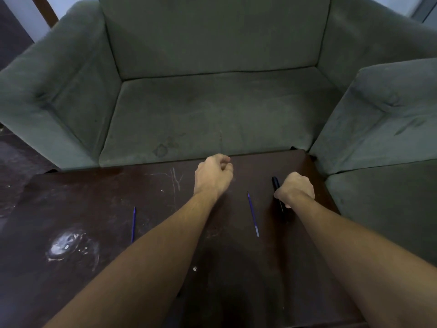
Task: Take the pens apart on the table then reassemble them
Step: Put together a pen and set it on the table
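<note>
Gripping black pen barrel (275, 183), right hand (296, 188), axis pointing away

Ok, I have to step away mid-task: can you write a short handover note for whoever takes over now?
Right hand grips a black pen body near the right edge of the table.
Left hand: fingers curled; whether they hold a small part cannot be told.
One blue refill lies at the left, another blue refill between the hands.
Done: both refills out.
Left: refit refills, close both pens; no second pen body in view.
</note>
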